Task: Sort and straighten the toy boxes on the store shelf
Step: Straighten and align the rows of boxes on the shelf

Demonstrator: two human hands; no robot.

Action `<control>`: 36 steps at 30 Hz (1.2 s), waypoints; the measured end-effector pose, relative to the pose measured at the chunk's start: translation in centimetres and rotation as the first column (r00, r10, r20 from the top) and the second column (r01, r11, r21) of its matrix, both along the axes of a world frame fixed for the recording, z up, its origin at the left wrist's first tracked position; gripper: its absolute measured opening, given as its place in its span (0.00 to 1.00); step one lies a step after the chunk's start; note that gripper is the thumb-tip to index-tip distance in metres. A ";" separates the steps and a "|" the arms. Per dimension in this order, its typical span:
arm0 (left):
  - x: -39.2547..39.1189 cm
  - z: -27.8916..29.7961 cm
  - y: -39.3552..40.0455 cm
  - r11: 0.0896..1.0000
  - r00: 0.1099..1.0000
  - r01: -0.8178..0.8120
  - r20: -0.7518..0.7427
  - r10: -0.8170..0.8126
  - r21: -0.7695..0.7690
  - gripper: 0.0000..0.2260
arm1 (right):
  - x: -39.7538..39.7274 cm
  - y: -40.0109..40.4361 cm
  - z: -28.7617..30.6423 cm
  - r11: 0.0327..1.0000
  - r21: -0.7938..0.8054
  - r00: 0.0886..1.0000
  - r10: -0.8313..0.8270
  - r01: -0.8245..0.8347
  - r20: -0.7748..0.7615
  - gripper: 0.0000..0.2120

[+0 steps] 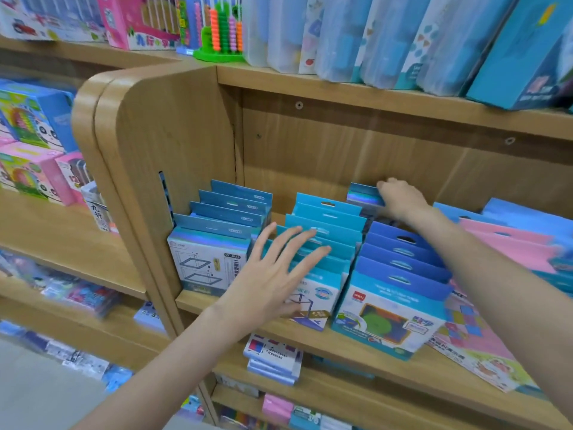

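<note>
Two hands are working: our left hand (273, 274), fingers spread, is steadying the light-blue row (322, 240) while our right hand (400, 197) is pinching the rear holographic box (362, 195) to straighten it.

The shelf (310, 339) is pale wood-grain board, smooth and matt, with small metal screw heads (299, 105) sunk into its back panel. The toy boxes (389, 308) are printed cardboard with a slight sheen; the leftmost box (209, 262) carries a shiny iridescent band. Above, the tall packs (341, 35) look like frosted, glossy plastic, though blur makes that uncertain. The abacus (221, 32) is bright, smooth plastic.
</note>
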State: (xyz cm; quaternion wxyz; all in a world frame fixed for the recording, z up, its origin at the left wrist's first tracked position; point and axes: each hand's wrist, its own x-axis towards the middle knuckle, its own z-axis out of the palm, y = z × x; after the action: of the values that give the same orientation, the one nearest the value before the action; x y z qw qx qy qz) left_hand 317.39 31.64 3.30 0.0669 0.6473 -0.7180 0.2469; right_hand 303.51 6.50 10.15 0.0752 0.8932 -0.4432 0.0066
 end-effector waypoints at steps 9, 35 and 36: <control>0.1 -0.3 -0.3 0.998 1.000 0.002 -0.008 -0.003 -0.067 0.48 | -4.1 6.8 8.1 0.962 -0.262 0.945 0.157 -0.080 0.286 0.25; 1.7 -2.5 5.1 0.970 0.916 -0.049 -0.398 -0.052 -0.239 0.34 | -10.3 18.6 8.1 0.920 -0.379 0.749 0.318 -0.098 0.580 0.23; 2.5 -2.9 6.1 0.964 0.892 -0.105 -0.451 -0.017 -0.244 0.33 | -10.0 19.4 8.5 0.929 -0.349 0.714 0.329 -0.126 0.618 0.24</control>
State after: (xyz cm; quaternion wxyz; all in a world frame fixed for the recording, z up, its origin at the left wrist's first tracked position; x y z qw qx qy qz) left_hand 319.89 37.71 0.39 0.3104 0.6882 -0.6292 0.1848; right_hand 293.52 25.89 18.65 0.0366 0.8592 -0.3201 0.3974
